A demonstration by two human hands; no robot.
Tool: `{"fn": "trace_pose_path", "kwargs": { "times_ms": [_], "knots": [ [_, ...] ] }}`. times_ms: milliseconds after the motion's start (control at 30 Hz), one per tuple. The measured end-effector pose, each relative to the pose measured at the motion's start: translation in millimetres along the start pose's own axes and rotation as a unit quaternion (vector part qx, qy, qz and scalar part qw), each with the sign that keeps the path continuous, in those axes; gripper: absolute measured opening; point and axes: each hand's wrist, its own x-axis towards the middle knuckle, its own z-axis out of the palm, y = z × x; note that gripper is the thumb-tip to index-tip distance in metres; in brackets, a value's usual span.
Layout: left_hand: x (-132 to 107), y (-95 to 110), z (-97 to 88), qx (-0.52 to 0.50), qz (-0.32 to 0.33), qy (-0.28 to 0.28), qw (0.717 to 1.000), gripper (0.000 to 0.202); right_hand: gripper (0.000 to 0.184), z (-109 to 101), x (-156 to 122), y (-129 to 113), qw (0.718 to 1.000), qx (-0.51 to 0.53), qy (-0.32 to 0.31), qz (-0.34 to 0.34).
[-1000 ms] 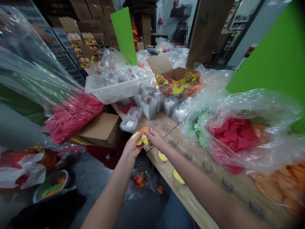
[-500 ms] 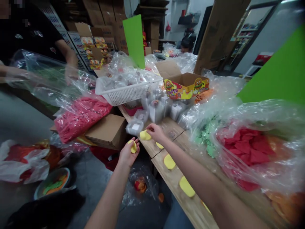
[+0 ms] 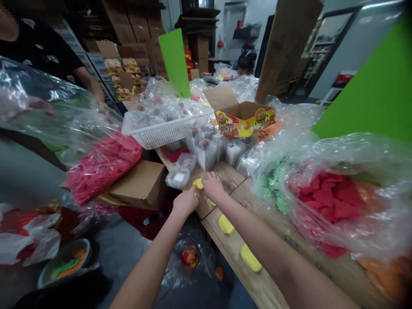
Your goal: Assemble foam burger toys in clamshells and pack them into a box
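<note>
Both bare hands are together at the near edge of the wooden table [image 3: 259, 285], backs up. The left hand [image 3: 186, 202] is curled, its fingers bent down and hidden beside a soft yellow piece [image 3: 198, 183], which lies between the two hands. The right hand [image 3: 213, 187] is also curved over, with its fingertips [image 3: 206, 182] pointing down at the tabletop and a sliver of yellow [image 3: 211, 202] showing beneath its heel. Neither hand is spread; the fingers cover the contact, so I cannot tell whether either one is pinching the yellow piece.

Counting the hands as the dial's centre, two more yellow pieces lie on the table at about 4 o'clock: one [image 3: 225, 224] nearer, one [image 3: 250, 257] farther along the edge. A small lidded clear plastic tub [image 3: 177, 178] sits just past the hands at 11 o'clock, and more clear tubs [image 3: 206, 156] are grouped at 12 o'clock. Behind them are a white plastic basket [image 3: 167, 124] and a printed cardboard box [image 3: 244, 118]. A clear bag of red pieces [image 3: 328, 199] lies at 3 o'clock, with green pieces [image 3: 273, 193] just beside it, and a bag of pink pieces [image 3: 103, 167] lies at 10 o'clock. A co-worker's dark shirt [image 3: 41, 56] shows at the far upper left.
</note>
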Motion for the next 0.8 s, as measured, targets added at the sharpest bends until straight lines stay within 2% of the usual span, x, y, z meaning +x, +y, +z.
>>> {"fn": "trace_pose_path", "kwargs": {
  "times_ms": [133, 200, 233, 267, 333, 367, 400, 433, 500, 600, 733, 800],
  "knots": [
    [-22, 15, -7.2, -0.010, 0.039, 0.009, 0.999, 0.026, 0.030, -23, -23, -10, 1.000, 0.008, 0.026, -0.001],
    [-43, 25, -5.7, -0.075, 0.051, 0.009, 0.996, 0.019, 0.031, -36, -46, -18, 0.994, 0.103, 0.037, 0.027],
    [-56, 29, -1.0, -0.130, 0.046, -0.002, 0.990, 0.020, 0.030, -42, -61, -22, 0.979, 0.198, 0.022, 0.052],
    [-69, 33, 6.8, -0.189, 0.034, -0.023, 0.981, 0.024, 0.028, -47, -78, -25, 0.946, 0.314, -0.004, 0.083],
    [-100, 38, 30.7, -0.266, -0.005, -0.078, 0.961, 0.031, 0.028, -56, -116, -25, 0.832, 0.535, -0.053, 0.140],
    [-116, 40, 45.5, -0.263, -0.017, -0.107, 0.959, 0.033, 0.028, -60, -137, -23, 0.781, 0.601, -0.058, 0.159],
    [-132, 40, 61.0, -0.239, -0.021, -0.136, 0.961, 0.034, 0.027, -63, -157, -19, 0.749, 0.639, -0.044, 0.172],
    [-148, 41, 76.5, -0.207, -0.016, -0.164, 0.964, 0.035, 0.025, -66, -177, -12, 0.735, 0.652, -0.015, 0.183],
    [-177, 41, 105.6, -0.147, 0.011, -0.232, 0.962, 0.040, 0.022, -75, -217, 8, 0.737, 0.638, 0.043, 0.218],
    [-209, 41, 141.0, -0.082, 0.053, -0.330, 0.939, 0.046, 0.024, -103, -286, 45, 0.725, 0.597, 0.141, 0.315],
    [-234, 42, 170.5, -0.014, 0.063, -0.440, 0.896, 0.044, 0.027, -165, -398, 86, 0.677, 0.428, 0.378, 0.464],
    [-242, 42, 181.6, 0.016, 0.055, -0.482, 0.874, 0.043, 0.027, -202, -457, 106, 0.640, 0.346, 0.470, 0.500]
  ]
}}
